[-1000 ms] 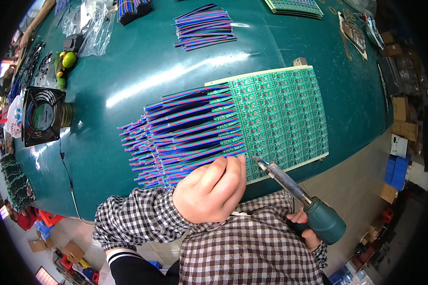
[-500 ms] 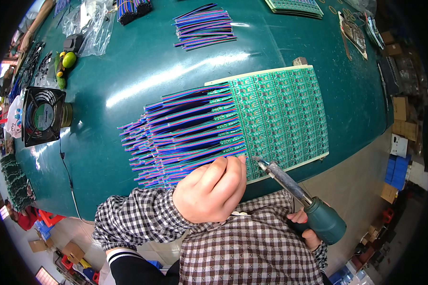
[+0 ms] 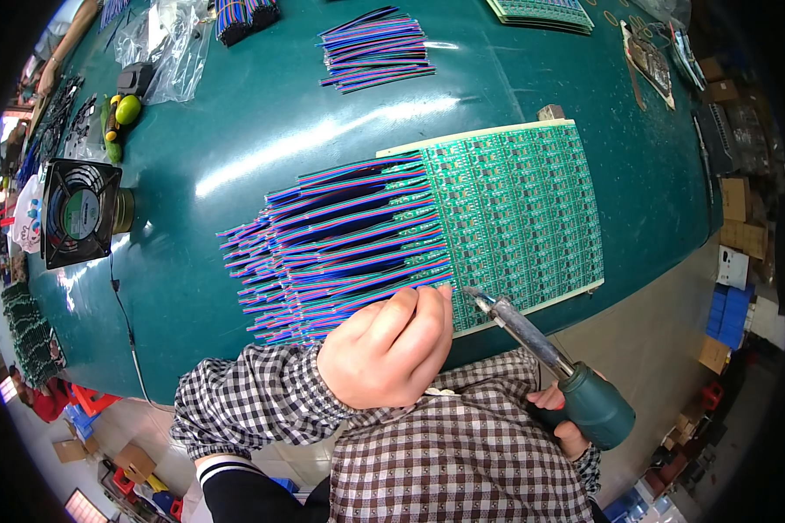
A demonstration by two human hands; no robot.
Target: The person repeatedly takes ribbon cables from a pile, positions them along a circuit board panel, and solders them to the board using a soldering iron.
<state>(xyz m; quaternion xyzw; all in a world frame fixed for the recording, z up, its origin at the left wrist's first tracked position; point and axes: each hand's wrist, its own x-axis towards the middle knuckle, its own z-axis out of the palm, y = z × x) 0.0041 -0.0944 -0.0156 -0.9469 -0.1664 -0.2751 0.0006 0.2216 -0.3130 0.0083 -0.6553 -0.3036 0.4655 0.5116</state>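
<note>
Fingers bent and pressed together, my left hand (image 3: 388, 349) pinches a wire ribbon at the left part of the green circuit board panel (image 3: 523, 209); its fingertips partly hide the wire end. Blue, red and black wire ribbons (image 3: 349, 235) lie in rows, their right ends on the panel's left columns. My right hand (image 3: 569, 436) is closed around the green handle of a soldering iron (image 3: 541, 344), partly hidden behind it. The iron's tip points up-left, close to the panel just right of my left fingertips; whether it touches is unclear.
A square fan (image 3: 80, 213) stands at the left, its cable (image 3: 126, 318) running toward the near edge. Loose wire ribbons (image 3: 375, 50) lie at the far middle. More circuit panels (image 3: 545, 12) are stacked at the far right. A small block (image 3: 550, 112) sits by the panel's far edge.
</note>
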